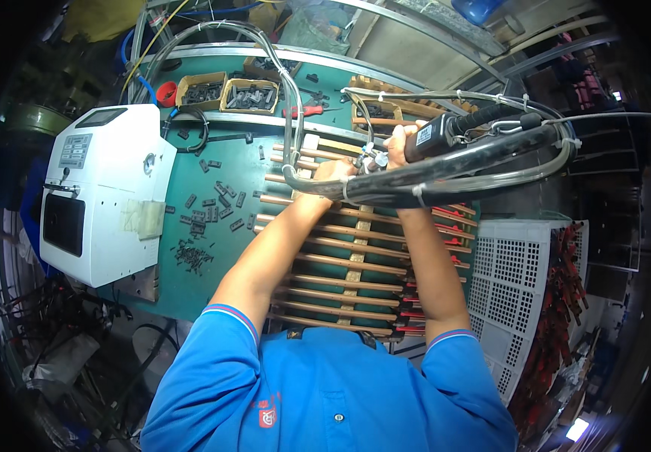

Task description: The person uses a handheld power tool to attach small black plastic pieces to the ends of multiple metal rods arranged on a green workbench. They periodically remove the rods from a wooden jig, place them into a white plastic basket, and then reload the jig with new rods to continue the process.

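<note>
Across a cluttered workshop, green desk (190, 290) carries white machine (107, 192), copper tubes (340, 260) on a rack, scattered small metal parts (205, 215). Right hand (399, 145) grips black hose-fed torch handle (446, 132) above tubes; left hand (333, 172) closed around the hose bundle (385, 184).

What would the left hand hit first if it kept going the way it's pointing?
Probably the metal tool tip just past the left hand, by the right hand; beyond lie copper tubes on the rack. Depth is unclear.
</note>
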A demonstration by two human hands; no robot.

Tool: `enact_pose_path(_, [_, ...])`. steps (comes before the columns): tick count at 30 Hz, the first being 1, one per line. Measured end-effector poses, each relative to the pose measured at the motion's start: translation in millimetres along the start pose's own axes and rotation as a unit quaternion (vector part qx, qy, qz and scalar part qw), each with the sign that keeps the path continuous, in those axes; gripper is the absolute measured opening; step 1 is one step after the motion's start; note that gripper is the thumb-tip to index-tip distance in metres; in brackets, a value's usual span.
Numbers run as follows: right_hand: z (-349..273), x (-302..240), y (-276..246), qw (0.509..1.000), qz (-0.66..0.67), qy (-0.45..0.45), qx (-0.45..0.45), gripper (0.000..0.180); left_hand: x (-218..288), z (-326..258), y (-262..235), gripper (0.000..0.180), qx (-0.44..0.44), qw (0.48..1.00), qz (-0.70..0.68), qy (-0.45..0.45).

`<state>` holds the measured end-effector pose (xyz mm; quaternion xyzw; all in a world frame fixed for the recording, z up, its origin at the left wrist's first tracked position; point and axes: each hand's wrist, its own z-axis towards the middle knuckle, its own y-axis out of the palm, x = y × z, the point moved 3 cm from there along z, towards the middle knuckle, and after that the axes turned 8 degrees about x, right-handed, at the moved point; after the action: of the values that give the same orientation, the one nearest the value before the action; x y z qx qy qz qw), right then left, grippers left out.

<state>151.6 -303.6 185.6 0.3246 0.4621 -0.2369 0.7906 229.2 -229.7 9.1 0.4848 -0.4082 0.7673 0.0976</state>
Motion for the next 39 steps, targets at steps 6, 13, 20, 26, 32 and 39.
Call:
enact_pose_path(6, [4.4,23.6,-9.6,0.956,0.242,0.112,-0.124,0.025,6.9,0.4,-3.8,0.027,-0.005,1.000,0.016,-0.009])
enact_pose_path(13, [8.9,22.5,-7.6,0.974,0.194,0.100,-0.054,0.030,9.0,2.0,-5.4,0.027,-0.017,0.999,0.023,-0.017])
enact_pose_path(20, [7.5,27.7,-18.6,0.998,0.020,-0.043,-0.049,0.024,15.1,2.2,-10.7,0.027,-0.035,0.999,0.037,-0.013])
enact_pose_path(26, [-0.5,29.1,-17.2,0.960,0.224,0.090,-0.140,0.021,25.1,-0.7,-17.3,0.028,-0.068,0.996,0.055,0.024])
enact_pose_path(32, [-5.9,20.2,-0.5,0.984,0.074,0.157,-0.034,0.009,18.2,-2.5,-14.6,0.028,-0.016,0.998,0.007,-0.053])
enact_pose_path(39, [28.0,36.8,-34.4,0.960,-0.226,-0.164,-0.005,0.029,18.4,1.0,-8.1,0.030,0.074,0.996,0.003,-0.049])
